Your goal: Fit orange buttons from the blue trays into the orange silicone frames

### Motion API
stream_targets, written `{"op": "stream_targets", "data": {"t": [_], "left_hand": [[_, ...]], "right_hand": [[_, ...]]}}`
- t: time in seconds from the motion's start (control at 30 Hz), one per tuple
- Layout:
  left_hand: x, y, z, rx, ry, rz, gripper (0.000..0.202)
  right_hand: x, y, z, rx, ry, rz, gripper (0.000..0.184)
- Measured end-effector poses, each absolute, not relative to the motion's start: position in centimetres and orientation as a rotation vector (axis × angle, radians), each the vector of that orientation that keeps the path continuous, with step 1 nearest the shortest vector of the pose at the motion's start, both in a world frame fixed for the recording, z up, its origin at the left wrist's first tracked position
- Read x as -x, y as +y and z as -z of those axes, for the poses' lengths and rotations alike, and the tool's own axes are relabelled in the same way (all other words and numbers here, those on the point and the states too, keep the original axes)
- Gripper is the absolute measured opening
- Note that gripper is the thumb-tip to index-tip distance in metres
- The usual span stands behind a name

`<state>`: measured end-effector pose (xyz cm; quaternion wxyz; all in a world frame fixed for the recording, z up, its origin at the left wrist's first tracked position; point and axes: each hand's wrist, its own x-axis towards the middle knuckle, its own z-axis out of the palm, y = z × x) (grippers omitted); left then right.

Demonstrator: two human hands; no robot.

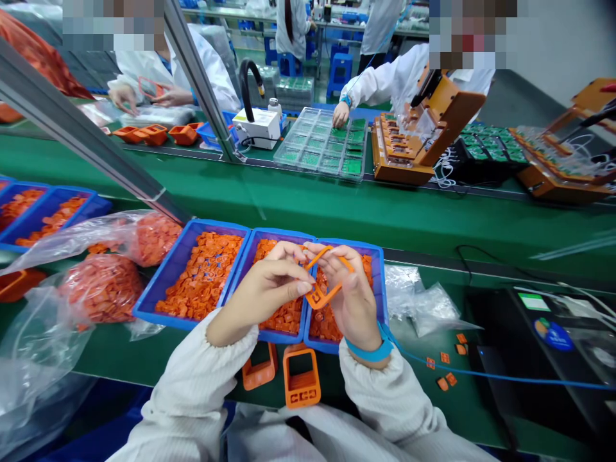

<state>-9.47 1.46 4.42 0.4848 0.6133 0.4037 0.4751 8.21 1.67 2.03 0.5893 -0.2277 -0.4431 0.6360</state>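
My right hand [356,298], with a blue wrist strap, holds a tilted orange plastic frame [332,299] above the bins. My left hand [272,282] is closed, thumb and fingers pinched together at the frame's left side. Whatever lies between those fingertips is hidden. Under my hands stand a middle blue bin [282,338] and a right blue bin [384,282], both holding small orange plastic pieces. A left blue bin [158,316] holds more of them. Two other orange frames, one on the left [260,369] and one on the right [302,378], rest on the table close to my body.
Clear bags of orange parts [103,289] lie to the left. Right of the bins are crumpled plastic bags [428,298], several loose orange pieces [445,358] and a black device [534,359]. A blue cord [481,372] crosses there. Co-workers sit beyond the green belt [289,199].
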Motion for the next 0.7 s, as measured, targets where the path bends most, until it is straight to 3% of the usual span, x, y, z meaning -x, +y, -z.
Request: {"op": "stream_targets", "data": {"t": [0.4, 0.7], "left_hand": [[8.3, 1.6, -3.8, -1.338, 0.902, -0.917, 0.039], [8.3, 1.7, -3.4, -1.504, 1.027, -0.801, 0.024]], "right_hand": [[-7.7, 1.1, -1.3, 0.597, -1.033, -1.52, 0.044], [-7.7, 1.3, -1.4, 0.611, -1.081, -1.441, 0.042]]}}
